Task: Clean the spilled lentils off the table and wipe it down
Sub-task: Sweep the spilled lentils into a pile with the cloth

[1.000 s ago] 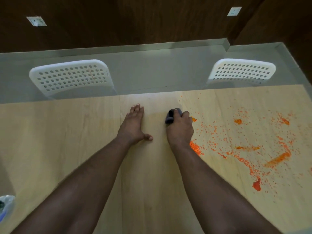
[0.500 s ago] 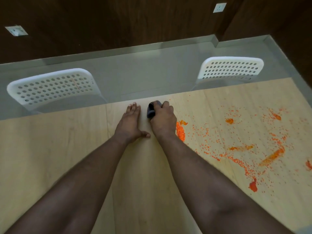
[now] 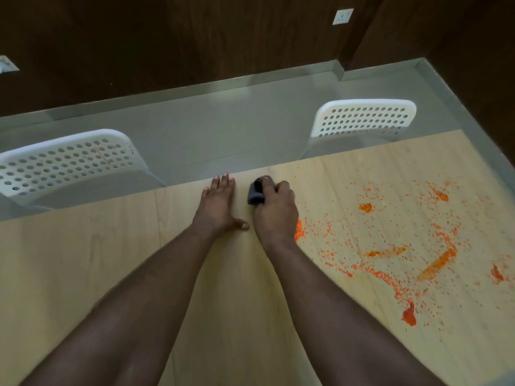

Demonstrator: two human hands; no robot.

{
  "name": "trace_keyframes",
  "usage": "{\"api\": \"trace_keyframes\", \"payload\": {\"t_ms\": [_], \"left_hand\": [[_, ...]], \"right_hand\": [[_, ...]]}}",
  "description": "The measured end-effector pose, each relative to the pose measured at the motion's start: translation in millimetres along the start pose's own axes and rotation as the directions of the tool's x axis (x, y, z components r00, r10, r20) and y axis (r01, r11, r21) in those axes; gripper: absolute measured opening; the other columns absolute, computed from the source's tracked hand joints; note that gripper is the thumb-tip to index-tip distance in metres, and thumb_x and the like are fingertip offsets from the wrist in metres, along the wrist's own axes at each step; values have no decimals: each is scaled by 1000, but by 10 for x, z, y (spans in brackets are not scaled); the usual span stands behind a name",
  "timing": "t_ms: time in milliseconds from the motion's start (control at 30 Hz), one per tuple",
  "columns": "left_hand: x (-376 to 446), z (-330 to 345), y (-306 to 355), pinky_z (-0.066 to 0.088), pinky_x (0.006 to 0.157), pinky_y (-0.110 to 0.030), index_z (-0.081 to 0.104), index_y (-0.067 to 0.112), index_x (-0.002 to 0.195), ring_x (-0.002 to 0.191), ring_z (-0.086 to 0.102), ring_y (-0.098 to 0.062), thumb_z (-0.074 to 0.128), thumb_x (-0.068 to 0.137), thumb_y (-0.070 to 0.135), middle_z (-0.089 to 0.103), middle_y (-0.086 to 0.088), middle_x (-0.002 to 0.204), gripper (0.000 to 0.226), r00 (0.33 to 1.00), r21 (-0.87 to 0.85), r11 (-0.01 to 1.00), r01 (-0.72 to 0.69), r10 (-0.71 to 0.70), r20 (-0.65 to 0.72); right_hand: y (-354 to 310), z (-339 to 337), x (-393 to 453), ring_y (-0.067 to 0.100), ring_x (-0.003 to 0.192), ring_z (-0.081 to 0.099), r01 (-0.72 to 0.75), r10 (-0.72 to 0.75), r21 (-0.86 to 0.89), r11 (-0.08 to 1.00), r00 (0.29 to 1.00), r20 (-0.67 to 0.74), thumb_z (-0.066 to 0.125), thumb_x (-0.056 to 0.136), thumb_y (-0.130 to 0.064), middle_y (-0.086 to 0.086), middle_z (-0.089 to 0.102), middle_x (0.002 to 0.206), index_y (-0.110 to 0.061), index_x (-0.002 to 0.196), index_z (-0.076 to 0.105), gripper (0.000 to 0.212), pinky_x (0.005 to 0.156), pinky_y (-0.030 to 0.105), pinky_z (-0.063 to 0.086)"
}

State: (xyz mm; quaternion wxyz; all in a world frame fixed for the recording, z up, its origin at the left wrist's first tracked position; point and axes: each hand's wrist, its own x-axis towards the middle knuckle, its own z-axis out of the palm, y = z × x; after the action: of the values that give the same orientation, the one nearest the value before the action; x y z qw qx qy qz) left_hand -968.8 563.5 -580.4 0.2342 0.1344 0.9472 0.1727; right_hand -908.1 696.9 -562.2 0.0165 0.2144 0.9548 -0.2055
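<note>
Dark wood panelling (image 3: 223,37) lines the far wall, with a white socket (image 3: 342,16) set in it. A grey floor (image 3: 223,129) meets a pale skirting (image 3: 195,89). Two white perforated chairs (image 3: 67,162) (image 3: 365,118) stand beyond the light wooden worktop (image 3: 69,260).

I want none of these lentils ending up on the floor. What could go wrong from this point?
1. The right hand grips a small dark cloth close to the table's far edge; a sweep that way may push lentils over it.
2. The cloth looks small against the wide scatter, so loose lentils may roll past it.
3. The left hand lies flat beside the cloth and may block a leftward sweep.
</note>
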Motion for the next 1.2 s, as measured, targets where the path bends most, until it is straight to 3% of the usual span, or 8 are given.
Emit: {"api": "trace_keyframes", "payload": {"t_ms": [200,400,533,667,767,867,1000,1200], "left_hand": [[42,15,1,4,132,-45,9,16,169,163,-5,-22,95,67,49,-1,-3,177,138,1000,-17,1000,6,-6,-6],[52,12,29,7,132,-44,10,14,169,163,-2,-24,97,64,51,1,-5,177,141,999,45,998,35,-35,0],[72,-39,208,19,131,-46,13,10,167,163,3,-30,99,63,45,4,-9,177,140,996,92,992,85,-87,15],[171,-65,395,31,125,-48,28,11,162,161,11,-33,99,64,46,17,-12,174,126,993,36,992,118,-117,-19],[294,5,508,26,128,-47,22,15,166,163,6,-27,98,66,43,10,-6,176,129,999,-16,999,32,-32,-15],[393,108,571,14,131,-48,17,21,169,163,0,-25,96,69,44,3,-5,177,129,998,62,996,-58,57,27],[435,165,537,8,131,-48,16,25,169,163,-4,-24,95,70,44,-1,-3,177,128,998,65,996,-56,53,41],[431,153,596,7,130,-49,16,22,169,163,-5,-27,94,73,41,-3,-3,177,125,998,105,993,-45,39,53]], "right_hand": [[-221,80,402,27,119,47,107,-105,-40,993,993,62,59,95,-18,8,47,133,-24,146,49,52,76,31,36],[128,-57,478,31,118,48,-114,114,-42,993,993,-22,57,95,-15,11,46,134,-23,146,50,52,77,35,43],[462,-172,300,33,120,48,-251,250,-2,968,968,-28,58,92,-10,12,45,134,-21,149,48,59,83,37,45],[563,-233,165,31,117,50,-323,326,51,945,943,-70,58,93,-12,11,46,134,-20,150,48,59,84,37,48],[476,-251,221,29,116,50,-241,247,77,968,965,-91,58,95,-16,10,45,133,-22,154,45,62,87,36,48],[341,-258,457,30,117,50,-113,117,46,993,989,-91,59,95,-18,12,47,133,-21,153,46,60,87,37,48],[284,-212,782,31,118,51,-21,21,-18,1000,1000,-17,58,96,-17,12,47,133,-19,144,50,49,83,36,48],[513,-316,885,33,121,49,-190,190,-2,982,981,-34,58,94,-13,13,45,136,-18,144,51,51,80,35,43]]}}
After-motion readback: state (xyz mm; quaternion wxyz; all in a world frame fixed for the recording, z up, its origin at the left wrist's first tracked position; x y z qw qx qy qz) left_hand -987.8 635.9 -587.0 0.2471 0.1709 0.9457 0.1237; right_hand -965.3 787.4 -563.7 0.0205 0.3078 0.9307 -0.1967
